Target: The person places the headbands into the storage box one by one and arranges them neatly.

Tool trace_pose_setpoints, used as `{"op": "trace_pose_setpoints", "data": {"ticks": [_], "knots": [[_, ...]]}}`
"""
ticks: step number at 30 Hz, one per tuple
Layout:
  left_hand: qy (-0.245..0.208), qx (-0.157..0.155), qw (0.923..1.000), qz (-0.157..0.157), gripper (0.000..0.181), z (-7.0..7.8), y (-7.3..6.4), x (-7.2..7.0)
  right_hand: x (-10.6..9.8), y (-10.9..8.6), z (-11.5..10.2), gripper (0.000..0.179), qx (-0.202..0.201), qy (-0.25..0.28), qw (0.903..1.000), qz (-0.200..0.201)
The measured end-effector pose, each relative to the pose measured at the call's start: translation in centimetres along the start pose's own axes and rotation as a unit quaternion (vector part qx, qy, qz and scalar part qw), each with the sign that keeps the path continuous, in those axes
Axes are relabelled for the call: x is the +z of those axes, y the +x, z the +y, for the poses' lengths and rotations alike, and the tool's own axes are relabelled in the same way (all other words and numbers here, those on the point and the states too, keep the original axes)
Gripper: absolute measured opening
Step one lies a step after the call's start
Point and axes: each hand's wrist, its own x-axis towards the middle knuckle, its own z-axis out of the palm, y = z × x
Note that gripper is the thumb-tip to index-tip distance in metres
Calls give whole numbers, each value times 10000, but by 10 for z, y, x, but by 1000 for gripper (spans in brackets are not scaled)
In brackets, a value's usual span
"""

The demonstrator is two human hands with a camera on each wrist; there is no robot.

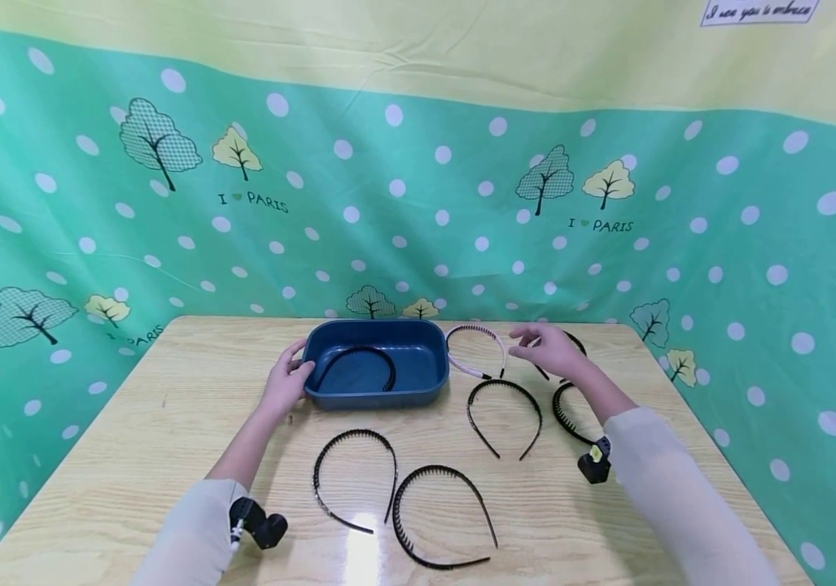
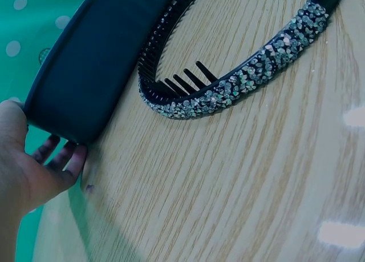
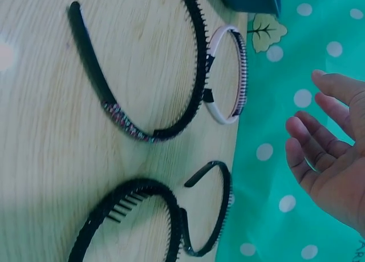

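My left hand (image 1: 287, 382) grips the left end of a dark blue plastic bin (image 1: 374, 400); in the left wrist view its thumb is at the rim and its fingers are against the underside. Inside the bin lies one black toothed headband (image 1: 391, 373). My right hand (image 1: 548, 350) is raised over the table's back right, fingers loosely bent and holding nothing. Close to it are a pink headband (image 1: 500, 346) beside the bin and a black headband (image 1: 582, 345), partly hidden behind the hand. Another black headband (image 1: 558, 407) lies below the right forearm.
A black headband (image 1: 470, 400) with a glittery section lies right of the bin's front. Two more, a stone-studded headband (image 1: 317, 480) and a black headband (image 1: 398, 521), lie in front of the bin. A green dotted cloth (image 1: 388, 212) hangs behind the wooden table (image 1: 190, 391).
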Motion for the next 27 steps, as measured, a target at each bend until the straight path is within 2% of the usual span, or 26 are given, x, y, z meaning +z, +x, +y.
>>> {"op": "trace_pose_setpoints", "data": {"ticks": [3, 10, 17, 27], "knots": [[43, 21, 10000, 42, 53, 0, -1, 0, -3, -3, 4, 39, 9, 37, 10000, -25], [108, 339, 9994, 50, 53, 1, -6, 1, -8, -3, 19, 38, -38, -93, 9999, 101], [46, 25, 9999, 115, 53, 1, -1, 2, -10, -8, 36, 41, 195, -225, 9995, 81], [18, -9, 9999, 124, 53, 2, -1, 1, -18, -16, 50, 42, 404, -244, 9988, 89]]}}
